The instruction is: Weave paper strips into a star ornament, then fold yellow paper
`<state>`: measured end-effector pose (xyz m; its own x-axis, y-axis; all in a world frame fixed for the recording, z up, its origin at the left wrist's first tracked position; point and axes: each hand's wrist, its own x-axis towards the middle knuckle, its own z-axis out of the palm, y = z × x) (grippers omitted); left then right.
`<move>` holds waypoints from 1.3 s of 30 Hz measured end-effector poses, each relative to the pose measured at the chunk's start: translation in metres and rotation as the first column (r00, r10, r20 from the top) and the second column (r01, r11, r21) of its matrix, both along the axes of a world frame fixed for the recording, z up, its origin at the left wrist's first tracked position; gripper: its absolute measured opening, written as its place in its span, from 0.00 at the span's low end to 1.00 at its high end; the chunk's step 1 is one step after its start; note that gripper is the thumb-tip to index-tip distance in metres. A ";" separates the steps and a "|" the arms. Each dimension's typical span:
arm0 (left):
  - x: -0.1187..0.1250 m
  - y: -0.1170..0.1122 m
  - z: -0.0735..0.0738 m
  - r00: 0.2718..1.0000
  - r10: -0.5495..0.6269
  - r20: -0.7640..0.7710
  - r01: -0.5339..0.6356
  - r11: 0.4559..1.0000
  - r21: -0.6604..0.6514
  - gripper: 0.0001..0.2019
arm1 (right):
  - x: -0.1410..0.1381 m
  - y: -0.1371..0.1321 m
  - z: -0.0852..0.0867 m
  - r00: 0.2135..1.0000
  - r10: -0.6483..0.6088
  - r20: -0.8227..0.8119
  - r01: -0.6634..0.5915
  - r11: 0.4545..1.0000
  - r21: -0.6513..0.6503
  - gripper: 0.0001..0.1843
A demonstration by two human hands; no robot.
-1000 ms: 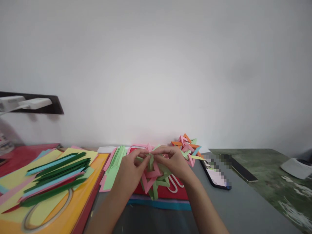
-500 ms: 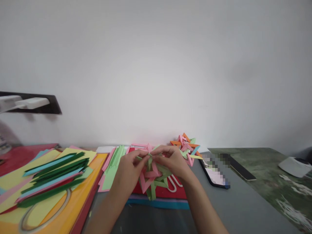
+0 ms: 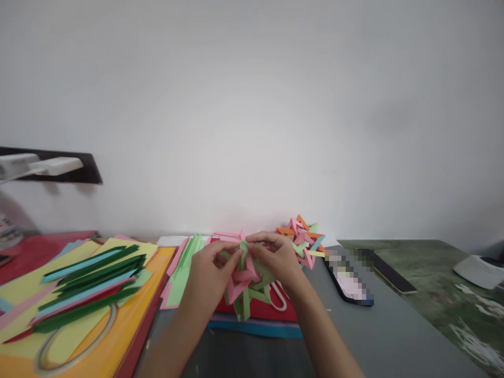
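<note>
Centrally, the left hand (image 3: 210,268) pinches the green tip (image 3: 243,245) of the model (image 3: 242,281) between thumb and fingers. The right hand (image 3: 275,257) has its fingers narrowly spaced beside that tip; their grip cannot be determined. The model is positioned over the red sheet (image 3: 255,311), near the phone (image 3: 348,283).

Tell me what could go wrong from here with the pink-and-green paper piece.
The left hand pinches the pink-and-green paper piece near its top; squeezing hard might crease it. The right hand appears near the multicoloured paper piece and could bump it. The white loop beside the work might snag a point.
</note>
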<state>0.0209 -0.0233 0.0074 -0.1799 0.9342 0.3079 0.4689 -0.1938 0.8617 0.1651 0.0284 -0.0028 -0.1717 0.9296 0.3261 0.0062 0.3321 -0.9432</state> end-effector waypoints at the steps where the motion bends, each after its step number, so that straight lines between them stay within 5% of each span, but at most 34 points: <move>1: -0.001 0.000 0.000 1.000 0.003 -0.009 -0.003 1.000 -0.021 0.10 | -0.001 0.000 0.000 1.000 0.000 -0.004 0.000 1.000 -0.003 0.06; 10: 0.002 0.001 0.000 0.971 -0.135 0.195 0.161 0.979 -0.122 0.14 | -0.002 0.000 -0.001 0.999 -0.017 -0.029 0.016 0.999 -0.039 0.06; 15: 0.007 -0.001 0.002 0.874 -0.200 0.444 0.320 0.923 -0.214 0.15 | -0.003 0.000 0.000 1.000 -0.013 -0.013 0.013 1.000 0.005 0.06; 19: 0.010 -0.001 0.001 0.783 -0.191 0.592 0.350 0.922 -0.167 0.13 | -0.005 -0.006 0.004 1.000 0.002 -0.030 -0.001 0.999 0.046 0.05; 25: 0.005 0.002 0.002 0.776 -0.222 0.590 0.366 0.920 -0.136 0.14 | -0.010 -0.010 0.004 0.992 0.057 -0.109 -0.037 0.984 0.173 0.06; 32: 0.007 -0.002 0.004 0.783 -0.187 0.594 0.366 0.909 -0.197 0.14 | -0.003 -0.006 0.005 0.996 0.092 -0.001 -0.091 0.987 0.131 0.07; 39: 0.014 -0.003 0.004 0.621 -0.160 0.767 0.428 0.890 -0.160 0.22 | -0.001 -0.007 0.008 0.999 0.046 0.027 -0.048 0.996 0.074 0.07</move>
<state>0.0346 -0.0268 0.0115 0.0857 0.9916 -0.0965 -0.3571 0.1210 0.9262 0.1645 0.0214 0.0048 -0.2238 0.8937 0.3889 0.0119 0.4015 -0.9158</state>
